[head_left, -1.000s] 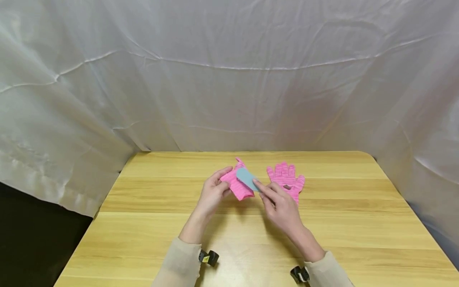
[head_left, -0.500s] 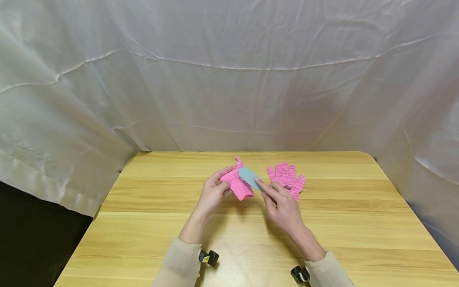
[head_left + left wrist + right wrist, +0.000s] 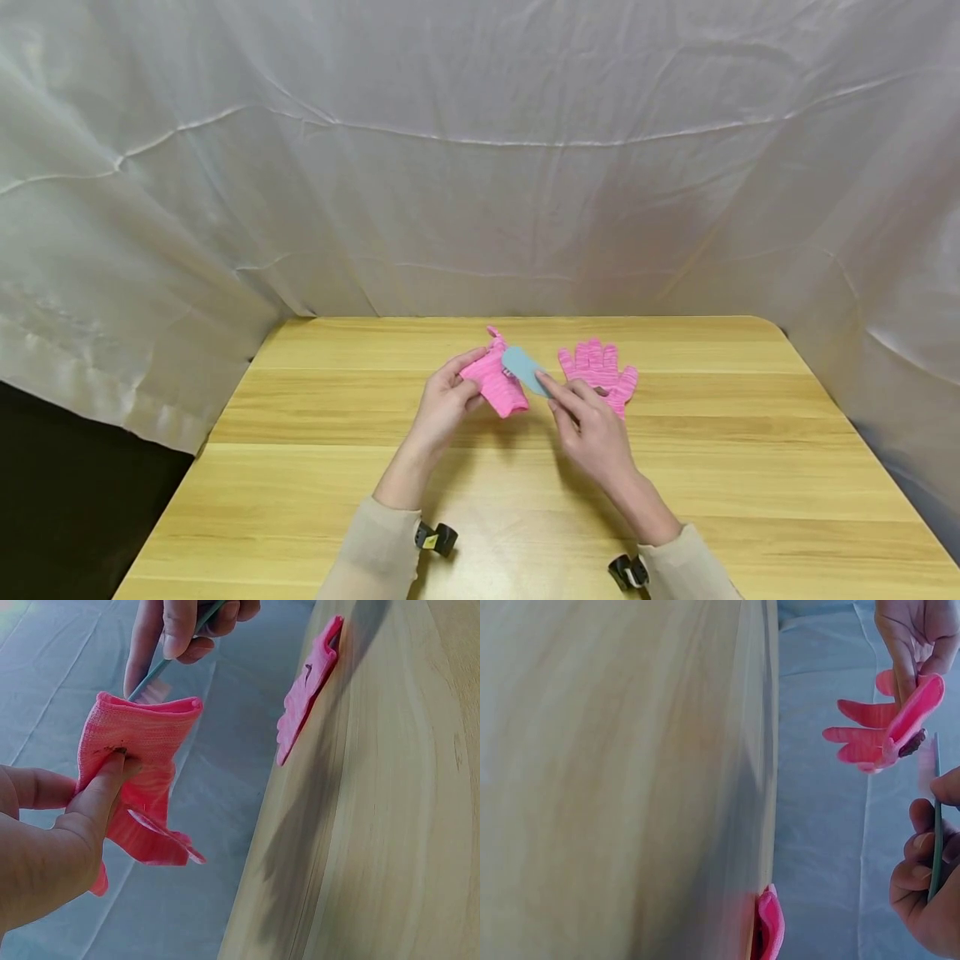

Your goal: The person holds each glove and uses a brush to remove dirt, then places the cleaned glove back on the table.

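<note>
Nearest the camera, two beige sleeves reach over the pale wooden worktop point(image 3: 480, 500); the hands work apart from each other, each clamped on its own thing. The left hand point(image 3: 442, 408) pinches the cuff end of a pink knitted glove point(image 3: 495, 383) held above the worktop, thumb pressed at the cuff opening, the glove's fingers hanging free; the right hand point(image 3: 592, 429) pinches a thin grey-blue oval card point(image 3: 523, 369) edge-on, its far end just at the glove's cuff. By my reading, the step in hand is bringing the card's tip to the cuff mouth; whether it has entered cannot be told. The next move, if the card goes inside, calls for the left hand to hold the cuff open while the right lines the card up with the opening. Just beyond the right hand, a second pink knitted glove point(image 3: 598, 371) lies flat; farther off hangs a creased white cloth backdrop point(image 3: 480, 167).
</note>
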Demonstrator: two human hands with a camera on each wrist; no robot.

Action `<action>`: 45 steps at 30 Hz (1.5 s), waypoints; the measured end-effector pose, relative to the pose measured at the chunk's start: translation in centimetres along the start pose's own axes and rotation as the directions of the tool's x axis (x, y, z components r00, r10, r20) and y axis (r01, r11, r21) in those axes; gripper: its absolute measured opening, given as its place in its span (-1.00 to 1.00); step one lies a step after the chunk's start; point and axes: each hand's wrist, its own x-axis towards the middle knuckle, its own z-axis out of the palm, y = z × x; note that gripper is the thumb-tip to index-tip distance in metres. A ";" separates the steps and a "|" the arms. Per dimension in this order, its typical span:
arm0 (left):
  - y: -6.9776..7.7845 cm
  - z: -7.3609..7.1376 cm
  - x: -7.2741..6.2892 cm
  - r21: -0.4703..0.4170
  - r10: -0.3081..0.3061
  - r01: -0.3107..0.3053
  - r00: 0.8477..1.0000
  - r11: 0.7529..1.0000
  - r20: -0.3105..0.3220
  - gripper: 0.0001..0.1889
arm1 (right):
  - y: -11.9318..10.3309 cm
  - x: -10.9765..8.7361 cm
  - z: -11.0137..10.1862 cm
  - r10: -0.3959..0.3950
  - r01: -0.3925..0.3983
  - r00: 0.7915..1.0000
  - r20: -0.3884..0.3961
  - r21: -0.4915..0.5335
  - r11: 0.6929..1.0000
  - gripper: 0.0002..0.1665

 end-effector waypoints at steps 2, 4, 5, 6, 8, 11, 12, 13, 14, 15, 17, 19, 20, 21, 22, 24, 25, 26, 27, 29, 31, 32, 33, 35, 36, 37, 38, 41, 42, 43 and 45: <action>0.0 0.0 0.0 0.002 0.002 -0.002 1.000 1.000 0.001 -0.40 | 0.0 0.0 0.0 0.005 -0.005 1.000 -0.002 0.002 1.000 -0.42; 0.0 -0.1 0.0 0.005 0.005 -0.005 1.000 1.000 0.001 -0.40 | -0.1 0.0 0.0 0.012 -0.012 1.000 -0.005 0.005 1.000 -0.42; -0.1 -0.1 0.0 0.007 0.007 -0.007 1.000 1.000 0.001 -0.40 | -0.1 0.0 0.0 0.016 -0.016 1.000 -0.005 0.005 1.000 -0.41; -0.1 -0.1 0.0 0.009 0.007 -0.007 1.000 1.000 0.000 -0.40 | -0.1 0.0 0.0 0.018 -0.018 1.000 -0.007 0.008 1.000 -0.41; -0.1 -0.1 0.1 0.012 0.002 -0.002 1.000 1.000 -0.002 -0.40 | 0.0 0.0 0.0 0.023 -0.023 1.000 -0.006 0.009 1.000 -0.41; -0.1 -0.2 0.0 0.014 -0.003 0.003 1.000 1.000 -0.003 -0.40 | 0.0 0.0 0.0 0.027 -0.027 1.000 -0.005 0.005 1.000 -0.41; -0.1 -0.2 0.0 0.015 -0.005 0.005 1.000 1.000 -0.004 -0.40 | 0.0 0.0 0.0 0.027 -0.027 1.000 -0.006 0.005 1.000 -0.41; -0.1 -0.2 0.0 0.015 -0.008 0.008 1.000 1.000 -0.005 -0.40 | 0.0 0.0 0.0 0.027 -0.027 1.000 -0.006 0.006 1.000 -0.41; -0.1 -0.2 0.0 0.014 -0.010 0.010 1.000 1.000 -0.007 -0.40 | 0.0 0.0 0.0 0.026 -0.026 1.000 -0.006 0.006 1.000 -0.41; -0.1 -0.2 0.0 0.014 -0.011 0.011 1.000 1.000 -0.009 -0.40 | 0.1 0.0 0.0 0.025 -0.025 1.000 -0.005 0.007 1.000 -0.41; 0.0 -0.2 0.0 0.012 -0.016 0.016 1.000 1.000 -0.014 -0.40 | 0.1 0.0 0.0 0.025 -0.025 1.000 -0.002 0.008 1.000 -0.41; 0.0 -0.2 0.0 0.015 -0.017 0.017 1.000 1.000 -0.019 -0.40 | 0.2 0.0 0.0 0.032 -0.032 0.999 0.001 0.008 0.999 -0.42; 0.0 -0.2 0.0 0.018 -0.016 0.017 1.000 1.000 -0.023 -0.40 | 0.2 0.0 0.0 0.038 -0.038 0.999 0.001 0.006 0.999 -0.42; 0.0 -0.2 0.0 0.020 -0.015 0.016 1.000 1.000 -0.026 -0.40 | 0.3 -0.1 0.0 0.045 -0.045 0.999 0.001 0.003 0.999 -0.43; 0.0 -0.2 0.0 0.021 -0.016 0.017 0.999 1.000 -0.031 -0.41 | 0.3 -0.1 0.0 0.050 -0.050 0.999 -0.001 0.001 0.999 -0.43; 0.0 -0.3 0.0 0.022 -0.015 0.016 0.999 1.000 -0.035 -0.40 | 0.3 -0.1 0.0 0.059 -0.059 0.998 -0.007 -0.001 0.998 -0.44; 0.0 -0.3 0.0 0.017 -0.017 0.018 0.999 1.000 -0.038 -0.40 | 0.4 -0.1 0.0 0.057 -0.057 0.998 -0.010 0.001 0.998 -0.44; 0.0 -0.3 0.0 0.013 -0.020 0.021 0.999 1.000 -0.040 -0.40 | 0.4 -0.1 0.0 0.049 -0.049 0.999 -0.011 0.005 0.999 -0.44; 0.0 -0.3 0.1 0.012 -0.021 0.022 0.999 1.000 -0.039 -0.40 | 0.3 -0.1 0.0 0.036 -0.036 0.999 -0.013 0.012 0.999 -0.44; -0.1 -0.3 0.1 0.008 -0.024 0.024 0.999 1.000 -0.037 -0.40 | 0.3 0.0 0.0 0.001 0.000 1.000 -0.018 0.031 1.000 -0.44; -0.1 -0.3 0.1 0.009 -0.025 0.025 0.999 1.000 -0.036 -0.40 | 0.2 0.0 0.0 -0.038 0.040 0.999 -0.028 0.051 0.998 -0.43; -0.1 -0.3 0.0 0.012 -0.025 0.026 0.999 1.000 -0.036 -0.40 | 0.2 0.1 0.0 -0.056 0.058 0.998 -0.037 0.061 0.996 -0.43; -0.1 -0.3 0.0 0.015 -0.023 0.024 0.999 1.000 -0.036 -0.40 | 0.1 0.1 0.0 -0.070 0.073 0.996 -0.047 0.071 0.995 -0.42; -0.1 -0.3 0.0 0.015 -0.027 0.028 0.999 0.999 -0.039 -0.40 | -0.1 0.2 0.0 -0.092 0.097 0.994 -0.063 0.092 0.991 -0.41; -0.1 -0.3 0.0 0.017 -0.026 0.026 0.999 0.999 -0.037 -0.41 | -0.2 0.2 0.1 -0.101 0.108 0.992 -0.069 0.102 0.989 -0.41; -0.1 -0.3 0.0 0.018 -0.023 0.023 0.999 1.000 -0.034 -0.41 | -0.3 0.2 0.1 -0.113 0.120 0.991 -0.073 0.110 0.987 -0.40; -0.1 -0.3 0.0 0.017 -0.025 0.025 0.999 1.000 -0.033 -0.41 | -0.4 0.2 0.1 -0.127 0.135 0.989 -0.073 0.115 0.984 -0.40; -0.2 -0.2 0.0 0.010 -0.030 0.030 0.999 1.000 -0.024 -0.41 | -0.6 0.2 0.1 -0.167 0.173 0.984 -0.057 0.118 0.978 -0.38; -0.2 -0.2 0.0 0.009 -0.027 0.027 0.999 1.000 -0.017 -0.41 | -0.7 0.2 0.2 -0.177 0.181 0.983 -0.047 0.113 0.977 -0.37; -0.2 -0.2 0.0 0.008 -0.025 0.025 1.000 1.000 -0.012 -0.41 | -0.7 0.2 0.2 -0.190 0.193 0.981 -0.037 0.104 0.976 -0.36; -0.1 -0.1 -0.1 0.009 -0.026 0.026 1.000 1.000 -0.007 -0.42 | -0.8 0.1 0.3 -0.198 0.198 0.980 -0.011 0.091 0.976 -0.36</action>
